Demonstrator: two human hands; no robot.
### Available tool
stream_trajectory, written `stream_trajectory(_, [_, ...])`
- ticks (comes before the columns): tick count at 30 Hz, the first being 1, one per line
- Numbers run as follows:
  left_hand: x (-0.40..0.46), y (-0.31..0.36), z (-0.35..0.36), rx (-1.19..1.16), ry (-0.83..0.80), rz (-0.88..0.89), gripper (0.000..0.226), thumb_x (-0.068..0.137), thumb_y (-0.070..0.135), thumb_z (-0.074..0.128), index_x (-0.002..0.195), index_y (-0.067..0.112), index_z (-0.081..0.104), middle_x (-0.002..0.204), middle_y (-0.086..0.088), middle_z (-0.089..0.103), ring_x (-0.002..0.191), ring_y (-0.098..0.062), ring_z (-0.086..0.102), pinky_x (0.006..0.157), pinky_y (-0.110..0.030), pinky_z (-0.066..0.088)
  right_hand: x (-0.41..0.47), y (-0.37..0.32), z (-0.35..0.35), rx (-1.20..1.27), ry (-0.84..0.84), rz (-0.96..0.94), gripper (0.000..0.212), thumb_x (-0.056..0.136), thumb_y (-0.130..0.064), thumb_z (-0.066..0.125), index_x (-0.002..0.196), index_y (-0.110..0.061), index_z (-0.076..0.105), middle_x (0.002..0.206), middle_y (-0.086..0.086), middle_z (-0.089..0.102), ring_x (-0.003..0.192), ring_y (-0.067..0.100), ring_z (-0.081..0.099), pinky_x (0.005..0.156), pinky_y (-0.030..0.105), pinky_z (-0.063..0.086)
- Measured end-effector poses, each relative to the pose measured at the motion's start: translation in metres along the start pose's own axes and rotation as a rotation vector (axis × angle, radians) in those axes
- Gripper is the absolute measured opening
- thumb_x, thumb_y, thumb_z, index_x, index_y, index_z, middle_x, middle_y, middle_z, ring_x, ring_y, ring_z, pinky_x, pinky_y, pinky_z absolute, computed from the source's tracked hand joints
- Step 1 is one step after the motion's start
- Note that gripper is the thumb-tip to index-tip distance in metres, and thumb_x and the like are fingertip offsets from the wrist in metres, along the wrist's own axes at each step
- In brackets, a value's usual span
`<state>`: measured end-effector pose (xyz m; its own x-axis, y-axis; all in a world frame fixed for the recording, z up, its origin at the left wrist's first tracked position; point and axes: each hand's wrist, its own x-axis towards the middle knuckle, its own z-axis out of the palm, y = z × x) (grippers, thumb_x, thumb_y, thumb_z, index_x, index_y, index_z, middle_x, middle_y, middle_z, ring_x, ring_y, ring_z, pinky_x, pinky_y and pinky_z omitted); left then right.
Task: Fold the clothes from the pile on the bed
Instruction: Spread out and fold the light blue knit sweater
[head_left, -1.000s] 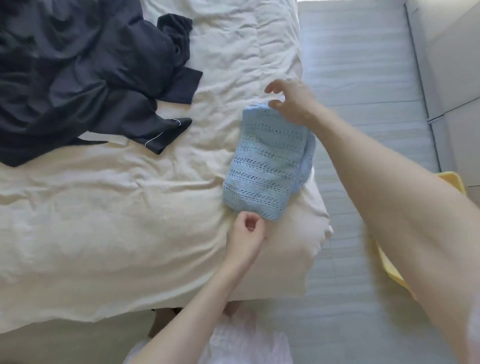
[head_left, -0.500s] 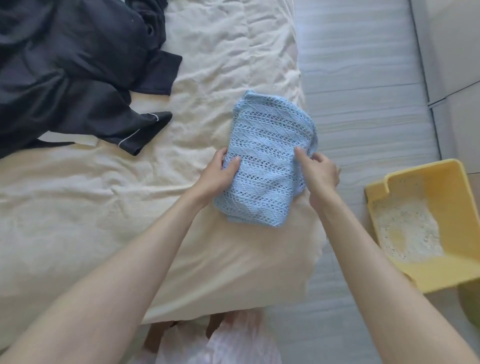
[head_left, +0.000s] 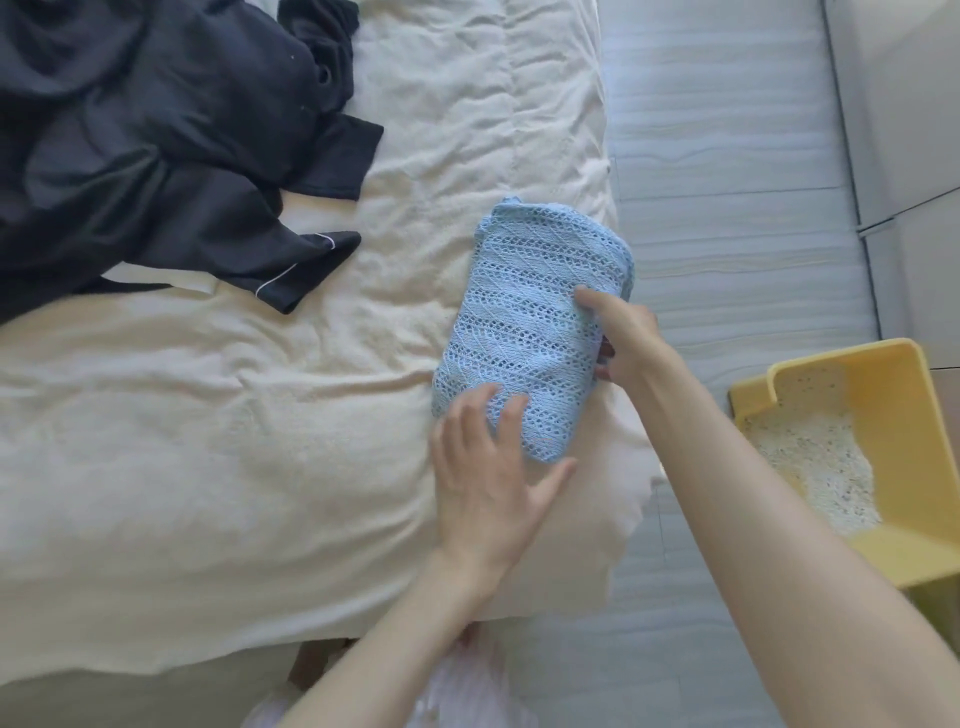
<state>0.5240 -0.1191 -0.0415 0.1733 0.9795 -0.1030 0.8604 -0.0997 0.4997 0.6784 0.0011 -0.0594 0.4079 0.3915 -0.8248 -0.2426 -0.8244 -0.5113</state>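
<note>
My left hand (head_left: 488, 478) lies flat with fingers spread on the near end of the folded light-blue openwork knit (head_left: 530, 327), while my right hand (head_left: 621, 338) pinches its right edge. The knit sits near the cream bed's (head_left: 208, 415) right edge, dark navy clothes pile (head_left: 156, 130) at ten o'clock, yellow plastic tray (head_left: 893, 415) on the floor at three o'clock.

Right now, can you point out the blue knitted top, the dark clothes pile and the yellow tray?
blue knitted top (head_left: 530, 322): head view, middle of its folded upper face.
dark clothes pile (head_left: 156, 156): head view, middle of the heap.
yellow tray (head_left: 893, 410): head view, bare inner wall.
</note>
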Motion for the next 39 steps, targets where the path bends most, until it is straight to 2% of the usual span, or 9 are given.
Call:
stream_trajectory(5, [0.014,0.029,0.033,0.208,-0.323,-0.094,0.088,0.083,0.052,0.056,0.151,0.022,0.009,0.157,-0.019,0.003,0.144,-0.037,-0.003,0.113,-0.056,-0.007,-0.002,-0.015,-0.002,-0.022,-0.055,0.016,0.036,0.082,-0.022,0.069,0.113,-0.01,0.056,0.079,0.003,0.064,0.058,0.015,0.063,0.044,0.02,0.049])
stream_trajectory(8, [0.02,0.018,0.031,0.303,-0.28,-0.069,0.076,0.081,0.028,0.063,0.148,0.018,0.027,0.152,-0.02,0.025,0.141,-0.038,0.021,0.113,-0.059,0.012,-0.001,-0.026,-0.002,-0.066,-0.089,0.027,0.032,0.084,-0.024,0.068,0.109,-0.01,0.055,0.076,0.005,0.064,0.044,0.014,0.064,0.038,0.023,0.048])
stream_trajectory(11, [0.019,0.011,0.025,0.286,-0.222,-0.02,0.07,0.063,0.017,0.079,0.13,0.014,0.056,0.135,-0.018,0.053,0.126,-0.036,0.049,0.102,-0.056,0.038,0.002,-0.034,-0.002,-0.119,-0.101,0.038,0.029,0.086,-0.023,0.067,0.108,-0.009,0.054,0.081,0.008,0.066,0.058,0.018,0.067,0.041,0.026,0.051])
stream_trajectory(19, [0.012,-0.014,-0.01,0.051,0.03,0.002,0.07,0.059,-0.02,0.069,0.125,0.004,0.059,0.13,-0.021,0.055,0.119,-0.04,0.053,0.095,-0.059,0.044,-0.018,-0.063,0.014,-0.089,-0.291,-0.012,0.012,0.084,-0.01,0.065,0.094,-0.012,0.058,0.098,0.008,0.062,0.084,0.025,0.064,0.061,0.036,0.055])
stream_trajectory(25, [0.027,-0.019,-0.054,0.066,0.208,0.05,0.068,0.061,-0.008,0.076,0.125,0.006,0.059,0.131,-0.015,0.056,0.121,-0.04,0.052,0.096,-0.06,0.042,-0.053,-0.101,0.054,-0.006,-0.519,-0.149,0.014,0.088,-0.01,0.057,0.102,-0.014,0.056,0.1,0.007,0.06,0.089,0.022,0.06,0.07,0.033,0.055])
stream_trajectory(29, [0.045,-0.01,-0.039,0.083,0.184,0.086,0.065,0.062,0.004,0.078,0.124,0.012,0.061,0.127,-0.007,0.061,0.116,-0.032,0.058,0.09,-0.045,0.049,-0.036,-0.116,0.045,0.105,-0.68,-0.149,0.027,0.09,-0.014,0.051,0.115,-0.006,0.056,0.106,0.01,0.066,0.095,0.025,0.066,0.081,0.038,0.057])
stream_trajectory(35, [0.055,0.019,0.026,0.154,-0.349,0.156,0.057,0.096,0.02,0.038,0.149,0.022,0.019,0.155,-0.001,0.024,0.142,-0.022,0.022,0.108,-0.035,0.021,0.022,-0.059,0.013,-0.29,-0.233,-0.13,0.01,0.094,-0.019,0.052,0.104,-0.022,0.053,0.097,0.0,0.058,0.072,0.013,0.056,0.064,0.027,0.047])
stream_trajectory(37, [0.055,0.017,0.023,0.131,-0.212,0.247,0.058,0.091,0.017,0.046,0.147,0.023,0.031,0.152,-0.004,0.032,0.141,-0.023,0.026,0.111,-0.042,0.023,0.03,-0.042,0.009,-0.182,-0.132,-0.239,0.024,0.092,-0.015,0.056,0.115,-0.023,0.052,0.1,-0.001,0.057,0.074,0.011,0.056,0.065,0.027,0.048])
stream_trajectory(39, [0.056,0.003,0.016,0.081,0.015,0.192,0.056,0.084,0.015,0.056,0.139,0.018,0.046,0.145,-0.011,0.043,0.136,-0.032,0.036,0.108,-0.05,0.031,0.029,-0.027,0.01,-0.246,-0.007,-0.453,0.047,0.091,-0.015,0.057,0.136,-0.017,0.045,0.118,0.001,0.056,0.101,0.016,0.058,0.088,0.034,0.048])
